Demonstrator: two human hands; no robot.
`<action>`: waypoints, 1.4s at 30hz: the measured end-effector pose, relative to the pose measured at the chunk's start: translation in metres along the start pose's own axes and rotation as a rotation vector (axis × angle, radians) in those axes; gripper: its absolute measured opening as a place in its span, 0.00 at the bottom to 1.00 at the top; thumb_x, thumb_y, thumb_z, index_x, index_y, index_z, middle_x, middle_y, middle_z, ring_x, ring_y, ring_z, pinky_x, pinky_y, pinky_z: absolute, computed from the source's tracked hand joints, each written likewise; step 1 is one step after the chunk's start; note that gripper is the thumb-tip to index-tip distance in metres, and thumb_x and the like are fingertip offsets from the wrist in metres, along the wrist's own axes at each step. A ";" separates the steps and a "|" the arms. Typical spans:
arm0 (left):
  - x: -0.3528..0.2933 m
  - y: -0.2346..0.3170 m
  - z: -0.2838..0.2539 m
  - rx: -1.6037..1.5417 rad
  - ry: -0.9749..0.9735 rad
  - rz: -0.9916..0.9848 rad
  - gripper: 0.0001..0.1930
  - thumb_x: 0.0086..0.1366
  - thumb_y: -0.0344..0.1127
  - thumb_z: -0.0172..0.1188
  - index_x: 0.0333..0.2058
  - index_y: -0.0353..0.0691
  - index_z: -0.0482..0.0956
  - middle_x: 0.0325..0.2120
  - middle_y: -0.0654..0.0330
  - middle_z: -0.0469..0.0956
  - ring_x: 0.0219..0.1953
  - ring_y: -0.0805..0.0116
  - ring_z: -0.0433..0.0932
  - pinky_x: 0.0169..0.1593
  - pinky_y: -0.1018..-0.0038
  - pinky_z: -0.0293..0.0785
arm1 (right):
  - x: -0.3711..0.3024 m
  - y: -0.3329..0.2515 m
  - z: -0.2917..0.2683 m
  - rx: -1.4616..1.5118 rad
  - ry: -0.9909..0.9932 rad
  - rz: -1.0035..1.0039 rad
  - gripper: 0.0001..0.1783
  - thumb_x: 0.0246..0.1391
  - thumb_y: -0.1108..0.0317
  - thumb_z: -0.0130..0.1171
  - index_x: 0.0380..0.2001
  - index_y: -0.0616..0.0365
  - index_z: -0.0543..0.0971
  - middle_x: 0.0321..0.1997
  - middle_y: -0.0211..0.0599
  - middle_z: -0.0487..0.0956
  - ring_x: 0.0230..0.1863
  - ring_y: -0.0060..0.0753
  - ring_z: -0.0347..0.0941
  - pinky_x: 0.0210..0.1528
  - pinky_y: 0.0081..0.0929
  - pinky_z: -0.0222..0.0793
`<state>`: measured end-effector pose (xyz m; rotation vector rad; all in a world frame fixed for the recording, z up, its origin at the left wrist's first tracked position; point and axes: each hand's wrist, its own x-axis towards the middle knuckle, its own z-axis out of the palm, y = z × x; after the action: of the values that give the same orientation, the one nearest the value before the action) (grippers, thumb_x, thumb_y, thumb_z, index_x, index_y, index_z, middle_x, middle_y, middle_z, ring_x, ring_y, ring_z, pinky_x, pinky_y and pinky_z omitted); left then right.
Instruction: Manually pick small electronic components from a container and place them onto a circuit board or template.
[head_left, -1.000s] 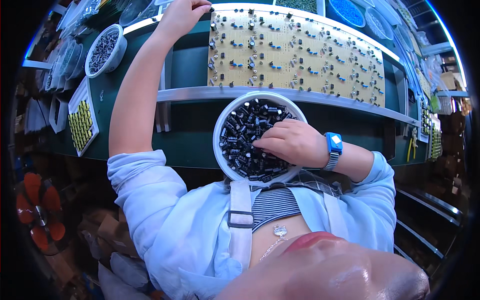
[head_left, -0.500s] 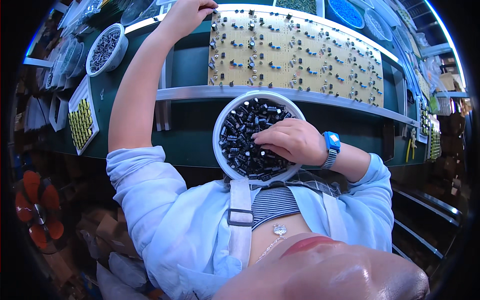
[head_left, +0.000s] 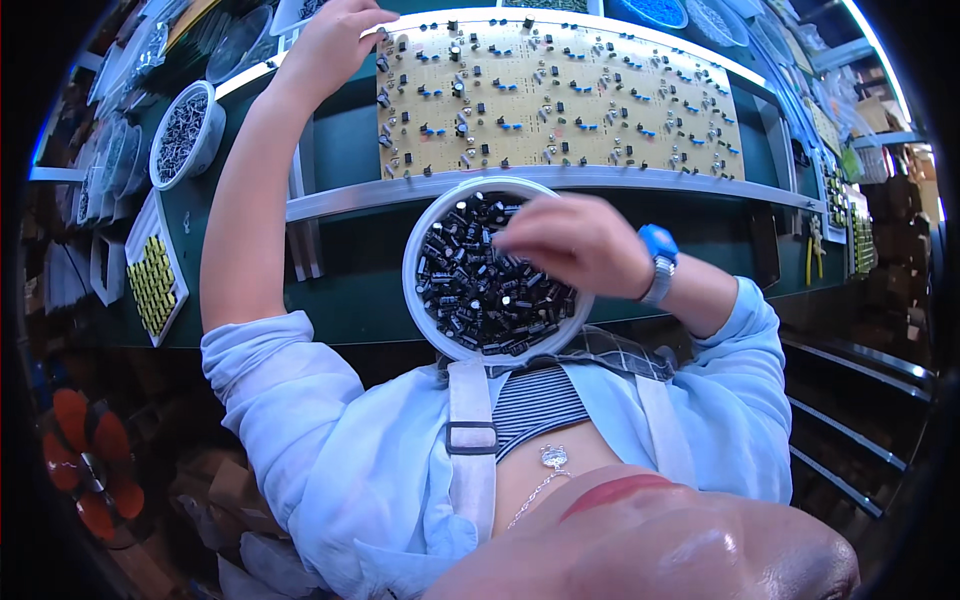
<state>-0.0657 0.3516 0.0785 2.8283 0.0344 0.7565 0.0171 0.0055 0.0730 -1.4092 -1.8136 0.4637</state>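
At the far left corner of a tan circuit board (head_left: 560,110), my left hand (head_left: 340,42) has its thumb and fingers pressed together by the board's edge. A small dark part shows at the fingertips, too small to make out. Rows of black, blue and silver components stand on the board. In front of me is a round white tub (head_left: 412,270) filled with loose black cylindrical capacitors (head_left: 480,275). Over its right side hovers my right hand (head_left: 585,245), fingers bent and smeared by motion. Whether it holds a capacitor is hidden.
A metal rail (head_left: 560,177) runs along the board's near edge, just beyond the tub. On the left stand a white tub of small metal parts (head_left: 185,135) and a tray of yellow-and-black parts (head_left: 155,285). A tub of blue parts (head_left: 655,10) is at the back.
My right hand has risen off the capacitors and moved slightly away from me. My left hand stays by the board's far left corner. The whole view has shifted a little.
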 end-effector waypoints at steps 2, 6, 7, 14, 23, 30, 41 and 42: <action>-0.007 0.019 -0.010 0.129 0.206 0.106 0.09 0.61 0.30 0.64 0.40 0.39 0.82 0.35 0.56 0.81 0.38 0.65 0.80 0.42 0.72 0.77 | 0.016 0.000 -0.025 -0.039 0.150 0.144 0.14 0.52 0.76 0.65 0.44 0.55 0.83 0.36 0.35 0.83 0.36 0.30 0.79 0.37 0.26 0.74; -0.031 0.122 -0.020 -0.544 -0.245 -0.055 0.14 0.59 0.28 0.65 0.45 0.41 0.80 0.40 0.59 0.80 0.39 0.60 0.79 0.45 0.68 0.77 | 0.049 0.065 -0.074 -0.245 0.382 0.257 0.09 0.57 0.71 0.63 0.42 0.56 0.83 0.34 0.35 0.84 0.32 0.28 0.79 0.33 0.25 0.73; -0.042 0.151 -0.016 -0.537 -0.354 0.077 0.14 0.56 0.34 0.67 0.42 0.43 0.82 0.36 0.56 0.78 0.40 0.59 0.80 0.43 0.65 0.77 | 0.055 0.079 -0.080 -0.253 0.392 0.268 0.09 0.57 0.71 0.63 0.42 0.56 0.83 0.34 0.35 0.84 0.32 0.28 0.79 0.33 0.25 0.73; -0.099 0.216 0.012 -0.204 -0.541 0.304 0.08 0.53 0.35 0.64 0.32 0.40 0.80 0.33 0.61 0.76 0.41 0.64 0.75 0.43 0.71 0.72 | 0.079 0.081 -0.093 -0.247 0.253 0.055 0.15 0.59 0.61 0.58 0.35 0.63 0.83 0.31 0.47 0.83 0.33 0.45 0.80 0.38 0.35 0.74; -0.105 0.218 0.019 -0.275 -0.413 0.260 0.05 0.52 0.33 0.63 0.28 0.41 0.78 0.29 0.62 0.75 0.37 0.65 0.75 0.38 0.70 0.72 | 0.100 0.072 -0.090 -0.566 0.087 0.570 0.16 0.59 0.57 0.57 0.33 0.60 0.83 0.32 0.48 0.83 0.37 0.49 0.80 0.40 0.39 0.73; -0.105 0.218 0.014 -0.488 -0.338 0.179 0.07 0.54 0.30 0.65 0.33 0.39 0.78 0.31 0.59 0.78 0.36 0.61 0.78 0.40 0.68 0.76 | 0.090 0.094 -0.084 -0.720 0.179 0.408 0.16 0.59 0.54 0.58 0.31 0.57 0.82 0.33 0.45 0.81 0.38 0.50 0.78 0.41 0.41 0.72; -0.093 0.210 0.001 -0.617 -0.276 0.074 0.10 0.52 0.26 0.66 0.35 0.39 0.79 0.34 0.57 0.80 0.38 0.58 0.80 0.42 0.67 0.78 | 0.086 0.105 -0.082 -0.749 0.189 0.295 0.15 0.58 0.55 0.60 0.29 0.58 0.79 0.31 0.44 0.80 0.36 0.48 0.77 0.39 0.40 0.72; -0.092 0.210 0.000 -0.620 -0.275 0.062 0.10 0.52 0.26 0.66 0.35 0.39 0.79 0.34 0.57 0.80 0.39 0.57 0.80 0.43 0.67 0.78 | 0.086 0.105 -0.081 -0.748 0.190 0.293 0.15 0.58 0.55 0.60 0.29 0.58 0.79 0.31 0.44 0.80 0.36 0.48 0.77 0.39 0.40 0.72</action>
<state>-0.1525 0.1394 0.0777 2.3115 -0.2814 0.3035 0.1394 0.1056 0.0815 -2.1504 -1.6960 -0.2464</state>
